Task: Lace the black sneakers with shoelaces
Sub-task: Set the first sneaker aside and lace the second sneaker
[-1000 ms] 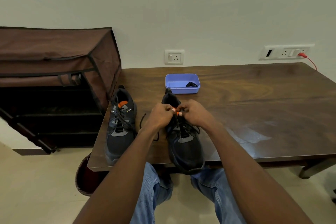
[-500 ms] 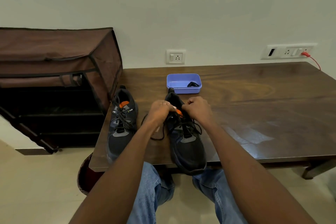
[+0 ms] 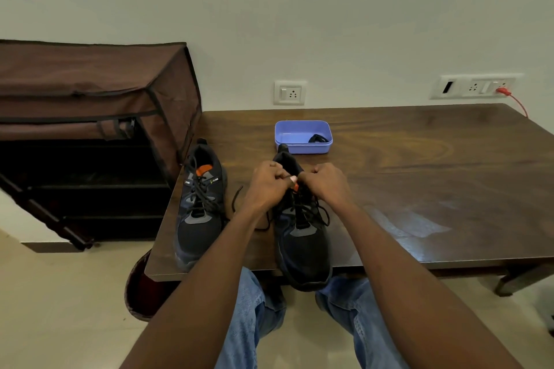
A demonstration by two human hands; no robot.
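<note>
Two black sneakers stand on the dark wooden table (image 3: 419, 189), toes toward me. The left sneaker (image 3: 201, 207) is laced and has an orange tongue tab. The right sneaker (image 3: 302, 240) sits in front of me with its toe over the table edge. My left hand (image 3: 266, 186) and my right hand (image 3: 325, 183) meet over its tongue, fingers curled, each pinching the black shoelace (image 3: 311, 213) at the top eyelets. A loose lace end (image 3: 236, 198) trails on the table to the left of the shoe.
A blue plastic tray (image 3: 299, 132) with a small black item stands behind the right sneaker. A brown fabric shoe rack (image 3: 90, 105) stands left of the table. Wall sockets and a red cable (image 3: 515, 99) are at the back right. My knees in jeans are under the table edge.
My hands have stayed at the top of the right sneaker, shifting slightly up and apart along the lace. The shoes have not moved.
</note>
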